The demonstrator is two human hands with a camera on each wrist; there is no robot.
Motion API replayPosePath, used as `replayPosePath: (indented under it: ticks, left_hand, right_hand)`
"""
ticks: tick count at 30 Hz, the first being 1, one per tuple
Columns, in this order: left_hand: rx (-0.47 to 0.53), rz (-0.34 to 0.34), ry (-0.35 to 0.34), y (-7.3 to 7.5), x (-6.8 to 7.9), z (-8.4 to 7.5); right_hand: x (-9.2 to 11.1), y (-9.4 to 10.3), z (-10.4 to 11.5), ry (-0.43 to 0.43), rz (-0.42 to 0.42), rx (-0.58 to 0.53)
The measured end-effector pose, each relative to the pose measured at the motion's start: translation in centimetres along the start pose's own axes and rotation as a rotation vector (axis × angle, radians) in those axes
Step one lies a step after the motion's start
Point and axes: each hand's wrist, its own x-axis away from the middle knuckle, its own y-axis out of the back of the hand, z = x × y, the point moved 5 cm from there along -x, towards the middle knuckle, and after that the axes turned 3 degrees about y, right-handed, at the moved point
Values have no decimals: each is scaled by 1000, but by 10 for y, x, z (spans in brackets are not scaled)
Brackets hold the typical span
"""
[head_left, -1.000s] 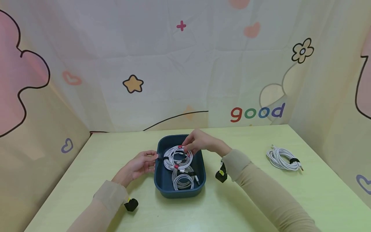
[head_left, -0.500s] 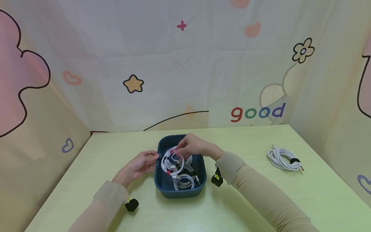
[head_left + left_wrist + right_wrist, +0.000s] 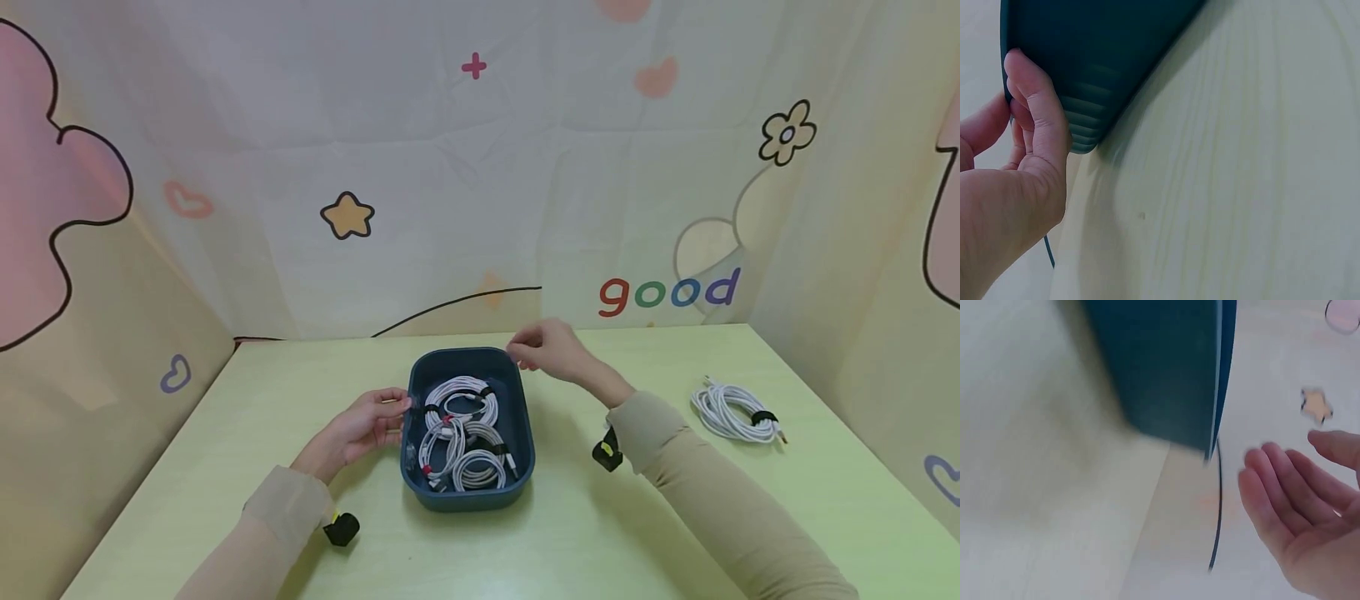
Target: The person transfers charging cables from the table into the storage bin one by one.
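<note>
A dark blue plastic bin (image 3: 467, 502) stands on the table with several coiled white and grey cables inside. My left hand (image 3: 367, 427) pinches the bin's left rim between thumb and fingers; the left wrist view shows the fingers against the outer wall (image 3: 1110, 56). A white cable coil with red ties (image 3: 442, 450) lies at the front left of the bin, overlapping a grey coil (image 3: 480, 475). Behind them is a white coil with black ties (image 3: 457, 390). My right hand (image 3: 551, 348) hovers by the bin's far right corner, holding nothing, its fingers loosely bent.
Another white cable coil (image 3: 735, 412) with a black tie lies on the right of the pale table (image 3: 630, 533). Printed cloth (image 3: 420, 167) walls off the back and both sides.
My right hand set the red-tied coil down toward the front left of the bin, let it go, and moved up and right out of the bin. My left hand stayed on the rim.
</note>
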Motion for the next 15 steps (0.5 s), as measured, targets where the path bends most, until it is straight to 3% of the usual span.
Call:
replayPosePath:
  ticks: [7, 15]
  left_hand:
    - [-13, -17, -12, 2, -1, 0]
    - [-22, -8, -17, -2, 2, -2]
  right_hand:
    - [20, 61, -44, -45, -219, 213]
    - [55, 116, -88, -141, -288, 369]
